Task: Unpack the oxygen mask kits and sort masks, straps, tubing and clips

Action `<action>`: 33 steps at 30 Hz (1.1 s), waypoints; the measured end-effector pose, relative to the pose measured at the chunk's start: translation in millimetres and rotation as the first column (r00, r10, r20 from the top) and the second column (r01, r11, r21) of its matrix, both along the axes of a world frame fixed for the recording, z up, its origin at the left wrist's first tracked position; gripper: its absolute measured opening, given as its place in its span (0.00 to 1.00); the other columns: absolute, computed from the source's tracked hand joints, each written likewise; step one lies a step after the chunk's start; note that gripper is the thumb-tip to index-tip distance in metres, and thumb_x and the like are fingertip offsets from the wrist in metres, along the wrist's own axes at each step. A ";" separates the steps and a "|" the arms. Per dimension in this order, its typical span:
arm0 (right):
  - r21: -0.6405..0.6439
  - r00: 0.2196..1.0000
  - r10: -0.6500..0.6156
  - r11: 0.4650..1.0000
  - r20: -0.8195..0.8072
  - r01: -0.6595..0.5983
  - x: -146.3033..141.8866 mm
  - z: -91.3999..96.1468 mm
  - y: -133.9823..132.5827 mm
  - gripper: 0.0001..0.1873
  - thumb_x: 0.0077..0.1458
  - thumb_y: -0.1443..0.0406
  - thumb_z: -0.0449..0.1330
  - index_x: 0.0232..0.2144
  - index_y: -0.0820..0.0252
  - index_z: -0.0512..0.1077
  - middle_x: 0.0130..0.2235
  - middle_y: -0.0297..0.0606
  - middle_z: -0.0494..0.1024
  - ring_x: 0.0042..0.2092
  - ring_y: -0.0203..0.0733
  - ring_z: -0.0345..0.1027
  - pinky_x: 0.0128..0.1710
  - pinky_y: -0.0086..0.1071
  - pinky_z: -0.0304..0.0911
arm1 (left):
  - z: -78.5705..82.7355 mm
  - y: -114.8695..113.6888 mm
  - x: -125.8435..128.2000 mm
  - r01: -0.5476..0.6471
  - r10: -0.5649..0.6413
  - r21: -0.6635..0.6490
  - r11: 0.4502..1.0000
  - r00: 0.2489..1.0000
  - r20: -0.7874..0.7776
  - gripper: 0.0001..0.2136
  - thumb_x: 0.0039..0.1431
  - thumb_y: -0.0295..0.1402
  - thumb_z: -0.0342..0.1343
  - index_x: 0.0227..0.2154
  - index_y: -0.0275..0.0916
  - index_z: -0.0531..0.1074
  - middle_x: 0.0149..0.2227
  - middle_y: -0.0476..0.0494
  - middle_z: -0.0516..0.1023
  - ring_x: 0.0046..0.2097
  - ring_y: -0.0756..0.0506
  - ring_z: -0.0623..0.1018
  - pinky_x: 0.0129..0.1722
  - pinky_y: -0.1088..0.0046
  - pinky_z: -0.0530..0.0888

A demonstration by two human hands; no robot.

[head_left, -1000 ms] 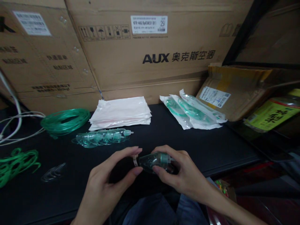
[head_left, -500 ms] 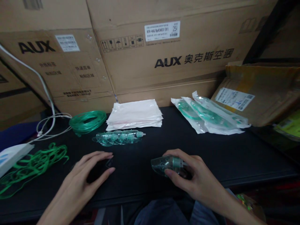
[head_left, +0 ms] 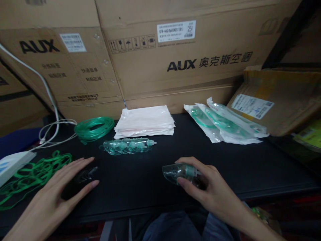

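Observation:
My right hand [head_left: 205,187] is closed around a clear plastic mask with a green connector [head_left: 179,172], holding it just above the black table [head_left: 140,180] near its front edge. My left hand [head_left: 57,194] reaches out to the left with its fingers spread and curved over a small pile of clear clips [head_left: 86,174] on the table. Whether the fingertips touch the clips I cannot tell. A row of stacked clear masks [head_left: 127,146] lies further back at the middle.
A coil of green tubing [head_left: 94,128] and a stack of white bags [head_left: 145,122] lie at the back. Sealed packs [head_left: 223,125] rest at back right. Green straps [head_left: 35,172] lie at left beside a white box [head_left: 12,164]. Cardboard boxes [head_left: 175,57] wall the rear.
My left hand let go of the mask and moved left across the table to the clear clips. My right hand keeps hold of the mask. The camera view shifted left.

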State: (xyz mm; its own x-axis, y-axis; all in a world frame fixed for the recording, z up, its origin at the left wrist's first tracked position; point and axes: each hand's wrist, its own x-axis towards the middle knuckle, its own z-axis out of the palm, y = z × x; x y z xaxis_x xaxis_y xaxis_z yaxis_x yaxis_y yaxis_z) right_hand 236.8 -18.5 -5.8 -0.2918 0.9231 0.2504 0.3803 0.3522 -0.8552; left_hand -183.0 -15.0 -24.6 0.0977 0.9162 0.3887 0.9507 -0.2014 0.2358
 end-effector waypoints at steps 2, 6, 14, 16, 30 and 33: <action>0.005 1.000 -0.004 1.000 -0.026 0.004 -0.2 -1.5 2.1 0.13 0.63 0.59 0.63 0.49 0.51 0.74 0.39 0.31 0.80 0.36 0.36 0.72 0.36 0.27 0.65 | 4.2 -1.7 12.2 0.029 -0.029 0.048 0.998 1.000 -0.003 0.29 0.61 0.57 0.54 0.63 0.57 0.65 0.64 0.49 0.70 0.65 0.31 0.70 0.67 0.44 0.65; 0.034 0.995 0.073 0.997 -0.065 -0.070 -3.1 4.3 20.6 0.16 0.63 0.59 0.64 0.52 0.50 0.75 0.49 0.35 0.80 0.45 0.38 0.73 0.43 0.29 0.67 | 32.1 6.0 57.3 0.190 -0.194 0.173 0.966 0.981 0.003 0.22 0.64 0.54 0.54 0.56 0.53 0.72 0.58 0.50 0.76 0.58 0.37 0.77 0.64 0.55 0.70; 0.178 0.991 0.136 0.975 -0.001 -0.134 -20.4 36.5 102.7 0.22 0.60 0.62 0.67 0.56 0.59 0.75 0.52 0.43 0.80 0.46 0.43 0.74 0.49 0.37 0.67 | 76.8 75.6 117.4 0.421 -0.422 0.103 0.901 0.906 -0.018 0.23 0.68 0.54 0.50 0.52 0.44 0.78 0.55 0.41 0.80 0.57 0.37 0.77 0.62 0.55 0.71; 0.161 0.983 0.186 0.970 0.002 -0.183 -27.6 34.9 118.1 0.21 0.60 0.63 0.67 0.55 0.61 0.75 0.50 0.43 0.81 0.46 0.44 0.74 0.49 0.38 0.68 | 73.3 89.6 117.9 0.452 -0.451 0.051 0.891 0.892 -0.021 0.24 0.68 0.53 0.50 0.54 0.43 0.77 0.56 0.40 0.80 0.58 0.38 0.77 0.62 0.56 0.71; 0.323 0.956 0.234 0.904 0.176 -0.280 -39.1 4.5 123.0 0.26 0.63 0.64 0.65 0.61 0.62 0.70 0.61 0.50 0.75 0.62 0.49 0.68 0.64 0.44 0.60 | 49.0 98.7 114.8 0.425 -0.427 0.039 0.904 0.901 0.084 0.28 0.66 0.56 0.50 0.58 0.41 0.73 0.56 0.39 0.80 0.56 0.38 0.79 0.61 0.55 0.73; 0.351 0.937 0.280 0.873 0.211 -0.340 -42.2 3.6 121.6 0.29 0.67 0.64 0.60 0.68 0.55 0.61 0.65 0.47 0.70 0.65 0.47 0.64 0.66 0.47 0.57 | 46.6 99.1 113.6 0.445 -0.447 0.044 0.895 0.893 0.060 0.27 0.67 0.56 0.49 0.57 0.42 0.74 0.58 0.39 0.78 0.58 0.37 0.78 0.62 0.52 0.71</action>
